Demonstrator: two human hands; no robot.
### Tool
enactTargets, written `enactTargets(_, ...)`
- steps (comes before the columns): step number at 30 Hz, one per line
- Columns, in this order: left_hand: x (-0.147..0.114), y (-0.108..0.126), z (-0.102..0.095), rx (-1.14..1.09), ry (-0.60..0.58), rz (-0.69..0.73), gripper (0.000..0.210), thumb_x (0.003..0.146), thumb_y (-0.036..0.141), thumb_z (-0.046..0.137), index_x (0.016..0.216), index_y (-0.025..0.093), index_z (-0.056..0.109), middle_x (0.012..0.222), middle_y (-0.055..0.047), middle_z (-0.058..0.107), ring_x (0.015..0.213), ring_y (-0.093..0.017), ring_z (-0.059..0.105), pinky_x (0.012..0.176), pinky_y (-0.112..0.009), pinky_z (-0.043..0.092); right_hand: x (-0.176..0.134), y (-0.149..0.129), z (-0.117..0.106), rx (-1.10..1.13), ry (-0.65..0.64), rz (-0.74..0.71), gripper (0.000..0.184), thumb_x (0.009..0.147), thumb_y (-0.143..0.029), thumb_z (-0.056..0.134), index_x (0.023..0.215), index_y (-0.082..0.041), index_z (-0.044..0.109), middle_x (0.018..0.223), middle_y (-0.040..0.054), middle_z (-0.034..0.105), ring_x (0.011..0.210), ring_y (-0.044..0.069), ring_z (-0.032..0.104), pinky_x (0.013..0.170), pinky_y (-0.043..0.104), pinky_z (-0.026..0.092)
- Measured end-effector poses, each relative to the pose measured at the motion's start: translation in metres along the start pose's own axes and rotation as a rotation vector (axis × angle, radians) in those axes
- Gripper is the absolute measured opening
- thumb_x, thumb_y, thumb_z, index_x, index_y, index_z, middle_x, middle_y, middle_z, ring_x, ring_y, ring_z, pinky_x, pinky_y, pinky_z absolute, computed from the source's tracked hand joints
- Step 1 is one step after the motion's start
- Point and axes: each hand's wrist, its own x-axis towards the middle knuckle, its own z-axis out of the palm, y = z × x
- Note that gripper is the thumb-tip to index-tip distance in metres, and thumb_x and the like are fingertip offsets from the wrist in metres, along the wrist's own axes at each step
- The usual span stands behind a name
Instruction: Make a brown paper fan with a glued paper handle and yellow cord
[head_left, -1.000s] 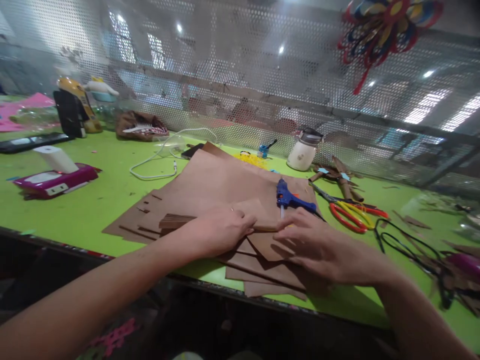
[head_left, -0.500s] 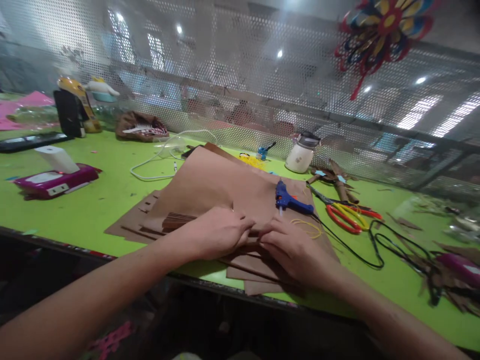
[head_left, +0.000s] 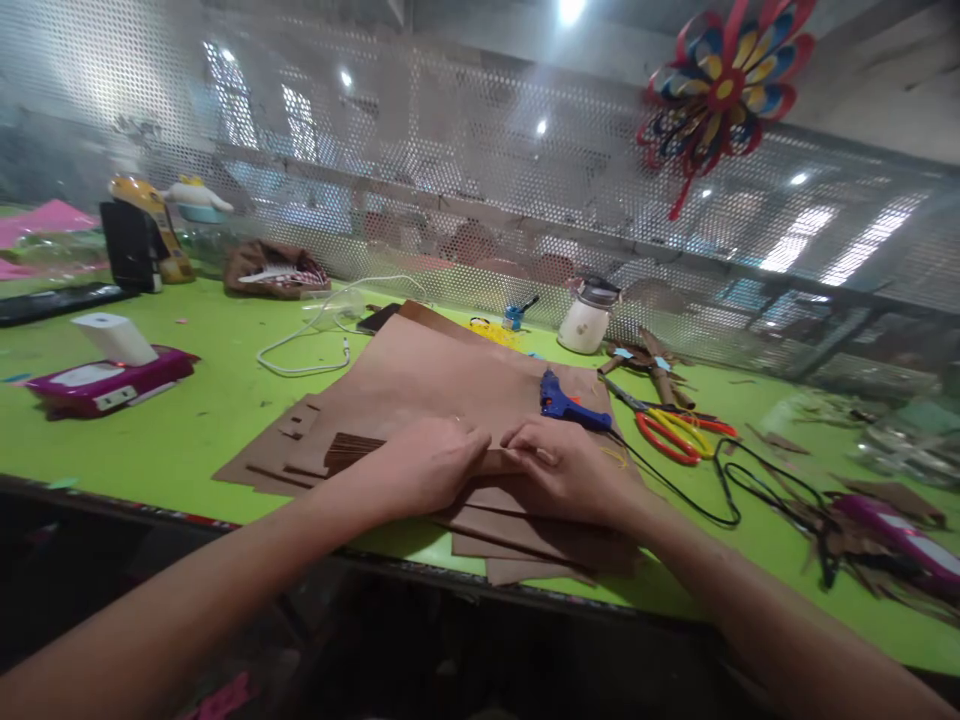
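Note:
Large sheets of brown paper lie in a loose, overlapping stack at the table's front edge. Over them, my left hand and my right hand face each other, fingertips nearly meeting. Both pinch a narrow brown paper strip, part of which shows between them; the rest is hidden by the fingers. Beside my left wrist sits a bundle of thin brown strips. Just past my right hand, a blue glue gun rests on the paper, near a yellow rubber band.
Orange-and-yellow-handled scissors and a black cord lie to the right. A white jar stands near the perforated metal screen. On the left are a purple power strip and a white cable.
The near part of the big sheet, raised before, now lies flatter. My fingertips have come closer together, and the strip shows more plainly between them. The whole view has shifted slightly.

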Motion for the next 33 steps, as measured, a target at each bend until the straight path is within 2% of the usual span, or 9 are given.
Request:
enactTargets(5,-0.004,-0.001,0.012,0.014,0.076,0.005,0.021,0.087,0.02,0.04,0.079,0.015,0.058,0.078,-0.009,0.058,0.071,-0.021,0.053,0.065,-0.032,0.041,-0.001,0.006,0.01,0.047,0.021,-0.005,0.013,0.086,-0.01,0.049,0.078,-0.016,0.057,0.082,0.0045,0.064,0.071,0.014,0.056,0.067,0.025,0.042)
enactTargets(10,-0.005,-0.002,0.016,-0.145,0.089,-0.021,0.026,0.089,0.019,0.039,0.078,0.014,0.061,0.084,-0.009,0.057,0.079,-0.018,0.053,0.072,-0.03,0.042,-0.001,0.006,0.013,0.073,0.064,-0.005,0.014,0.086,-0.011,0.049,0.074,-0.016,0.054,0.079,0.0061,0.062,0.073,0.015,0.053,0.068,0.026,0.041)
enactTargets(14,-0.003,-0.005,0.013,-0.273,0.04,-0.095,0.024,0.088,0.02,0.04,0.101,0.015,0.06,0.092,-0.009,0.061,0.083,-0.019,0.057,0.074,-0.03,0.044,0.003,0.008,0.012,0.022,0.105,0.013,0.014,0.086,-0.014,0.048,0.074,-0.016,0.054,0.079,0.007,0.061,0.075,0.017,0.051,0.07,0.028,0.04)
enactTargets(17,-0.003,-0.005,0.01,-0.328,0.052,-0.189,0.037,0.088,0.021,0.041,0.124,0.017,0.046,0.098,-0.009,0.063,0.084,-0.021,0.059,0.073,-0.031,0.045,0.007,0.011,0.013,-0.001,0.069,0.043,0.015,0.087,-0.016,0.048,0.074,-0.015,0.053,0.076,0.006,0.06,0.07,0.016,0.05,0.066,0.027,0.039)
enactTargets(21,-0.006,0.001,0.007,-0.337,0.074,-0.241,0.045,0.088,0.02,0.04,0.132,0.018,0.033,0.09,-0.007,0.064,0.076,-0.02,0.06,0.068,-0.031,0.044,0.013,0.017,0.02,0.009,0.027,0.081,0.019,0.087,-0.019,0.049,0.069,-0.015,0.052,0.069,0.0036,0.057,0.059,0.012,0.044,0.058,0.025,0.035)
enactTargets(24,-0.008,0.006,0.007,-0.274,0.113,-0.246,0.037,0.09,0.025,0.039,0.125,0.016,0.039,0.088,-0.007,0.063,0.077,-0.021,0.06,0.07,-0.032,0.044,0.016,0.022,0.023,0.018,-0.015,0.07,0.017,0.086,-0.018,0.051,0.069,-0.014,0.054,0.068,0.0032,0.057,0.059,0.011,0.044,0.056,0.023,0.034)
enactTargets(27,-0.008,0.01,0.007,-0.175,0.131,-0.2,0.025,0.091,0.032,0.04,0.103,0.015,0.053,0.09,-0.009,0.059,0.077,-0.019,0.057,0.069,-0.031,0.043,0.019,0.023,0.024,0.009,-0.057,0.088,0.014,0.083,-0.017,0.055,0.07,-0.013,0.056,0.068,0.003,0.058,0.059,0.011,0.045,0.056,0.023,0.034)
enactTargets(30,-0.006,0.011,0.008,-0.127,0.116,-0.12,0.029,0.092,0.032,0.038,0.083,0.015,0.06,0.088,-0.008,0.055,0.075,-0.017,0.053,0.068,-0.029,0.042,0.02,0.021,0.026,0.008,-0.061,0.141,0.01,0.08,-0.016,0.059,0.071,-0.013,0.059,0.071,0.0038,0.059,0.062,0.012,0.047,0.058,0.024,0.035)
enactTargets(33,-0.003,0.011,0.01,-0.157,0.098,-0.049,0.032,0.092,0.031,0.039,0.082,0.015,0.065,0.086,-0.007,0.057,0.077,-0.016,0.053,0.07,-0.028,0.042,0.017,0.019,0.028,-0.019,-0.026,0.172,0.009,0.08,-0.014,0.058,0.072,-0.014,0.061,0.073,0.0043,0.059,0.066,0.013,0.049,0.061,0.025,0.038)
